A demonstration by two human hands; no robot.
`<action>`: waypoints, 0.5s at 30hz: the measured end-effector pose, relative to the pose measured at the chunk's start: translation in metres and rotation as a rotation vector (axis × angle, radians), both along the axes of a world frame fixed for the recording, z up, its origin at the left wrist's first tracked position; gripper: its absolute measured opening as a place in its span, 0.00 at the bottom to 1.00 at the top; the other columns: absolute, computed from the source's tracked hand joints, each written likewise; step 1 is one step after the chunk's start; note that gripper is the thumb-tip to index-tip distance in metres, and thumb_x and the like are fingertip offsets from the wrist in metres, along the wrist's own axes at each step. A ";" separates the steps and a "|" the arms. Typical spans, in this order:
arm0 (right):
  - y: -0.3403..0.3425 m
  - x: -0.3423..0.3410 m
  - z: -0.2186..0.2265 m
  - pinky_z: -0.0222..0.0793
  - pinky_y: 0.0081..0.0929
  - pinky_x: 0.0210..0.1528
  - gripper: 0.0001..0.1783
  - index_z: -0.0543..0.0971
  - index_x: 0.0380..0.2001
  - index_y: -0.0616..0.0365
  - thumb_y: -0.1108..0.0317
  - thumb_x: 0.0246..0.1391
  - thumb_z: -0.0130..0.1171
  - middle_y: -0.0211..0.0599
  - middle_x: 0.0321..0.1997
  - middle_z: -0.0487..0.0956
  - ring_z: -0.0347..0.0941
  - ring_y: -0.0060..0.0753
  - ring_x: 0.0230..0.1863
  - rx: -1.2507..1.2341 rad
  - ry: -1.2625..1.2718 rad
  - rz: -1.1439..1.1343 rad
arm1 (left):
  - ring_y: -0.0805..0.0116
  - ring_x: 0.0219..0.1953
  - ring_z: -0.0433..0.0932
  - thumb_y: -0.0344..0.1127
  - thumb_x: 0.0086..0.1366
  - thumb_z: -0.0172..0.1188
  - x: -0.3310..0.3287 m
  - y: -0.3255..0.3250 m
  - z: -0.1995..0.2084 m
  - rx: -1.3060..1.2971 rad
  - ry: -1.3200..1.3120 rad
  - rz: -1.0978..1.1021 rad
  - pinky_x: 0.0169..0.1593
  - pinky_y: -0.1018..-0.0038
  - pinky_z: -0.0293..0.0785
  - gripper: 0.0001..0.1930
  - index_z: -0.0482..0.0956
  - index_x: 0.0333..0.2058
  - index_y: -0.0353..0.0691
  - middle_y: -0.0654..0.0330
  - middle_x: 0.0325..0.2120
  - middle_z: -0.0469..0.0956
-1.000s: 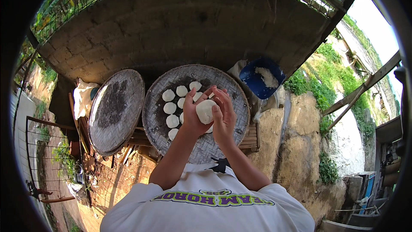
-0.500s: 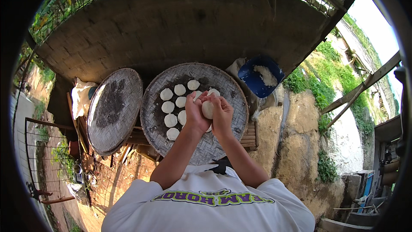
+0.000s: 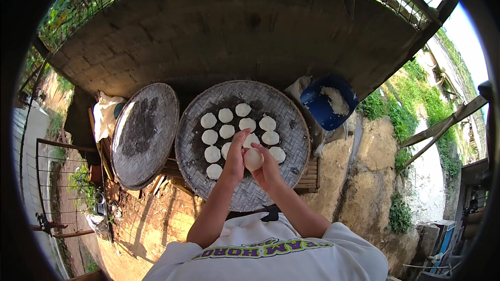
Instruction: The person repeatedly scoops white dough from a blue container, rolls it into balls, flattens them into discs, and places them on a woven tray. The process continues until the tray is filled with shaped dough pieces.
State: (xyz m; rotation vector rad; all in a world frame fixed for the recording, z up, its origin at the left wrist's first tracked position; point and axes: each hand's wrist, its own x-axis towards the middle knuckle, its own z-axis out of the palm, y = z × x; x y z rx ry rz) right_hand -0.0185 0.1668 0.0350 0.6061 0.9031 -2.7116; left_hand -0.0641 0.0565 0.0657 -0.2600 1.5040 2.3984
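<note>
A round ball of pale dough (image 3: 253,160) is pressed between my two hands over the near half of a large round woven tray (image 3: 245,198). My left hand (image 3: 236,157) stands upright along the ball's left side, fingers together. Against its right side is my right hand (image 3: 269,169), its fingers partly hidden behind the ball. Several flattened white dough rounds lie in rows on the tray, among them one at the left (image 3: 210,137) and one at the far side (image 3: 242,110). My hands cover part of the rounds in the middle.
A blue basin (image 3: 319,112) with a white crumbly mass (image 3: 336,101) stands beyond the tray's right edge. Another round woven tray (image 3: 146,135) leans tilted at the left. Behind rises a dark block wall (image 3: 229,36). Bamboo slats (image 3: 307,177) show under the main tray.
My hands have turned around the dough ball: the left palm is now more upright and the right has slid lower. The whole view has shifted slightly, uncovering more rounds.
</note>
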 end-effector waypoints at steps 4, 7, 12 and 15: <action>0.053 -0.071 -0.064 0.77 0.51 0.56 0.20 0.69 0.54 0.55 0.57 0.66 0.56 0.48 0.52 0.75 0.76 0.51 0.52 -0.197 -0.372 0.011 | 0.63 0.70 0.61 0.52 0.69 0.52 0.008 -0.020 -0.055 -0.114 -0.158 0.118 0.70 0.56 0.51 0.26 0.71 0.61 0.46 0.60 0.63 0.70; 0.091 -0.137 -0.119 0.76 0.53 0.56 0.21 0.70 0.55 0.52 0.57 0.64 0.60 0.47 0.56 0.72 0.74 0.49 0.53 0.061 -0.444 -0.030 | 0.64 0.63 0.70 0.54 0.68 0.56 0.043 -0.054 -0.099 -0.103 -0.337 0.285 0.64 0.58 0.59 0.26 0.72 0.58 0.45 0.60 0.56 0.76; 0.118 -0.250 -0.200 0.76 0.51 0.51 0.22 0.73 0.54 0.54 0.58 0.61 0.63 0.43 0.58 0.73 0.74 0.45 0.53 0.834 -0.054 0.066 | 0.62 0.57 0.74 0.51 0.69 0.53 0.126 -0.097 -0.131 -0.213 -0.563 0.442 0.60 0.61 0.65 0.25 0.71 0.58 0.43 0.58 0.54 0.77; 0.116 -0.300 -0.230 0.73 0.54 0.56 0.24 0.73 0.57 0.53 0.58 0.61 0.63 0.46 0.61 0.72 0.71 0.49 0.59 1.317 0.298 0.133 | 0.61 0.59 0.74 0.51 0.71 0.50 0.164 -0.098 -0.126 -0.280 -0.719 0.591 0.61 0.60 0.65 0.25 0.70 0.59 0.43 0.56 0.55 0.76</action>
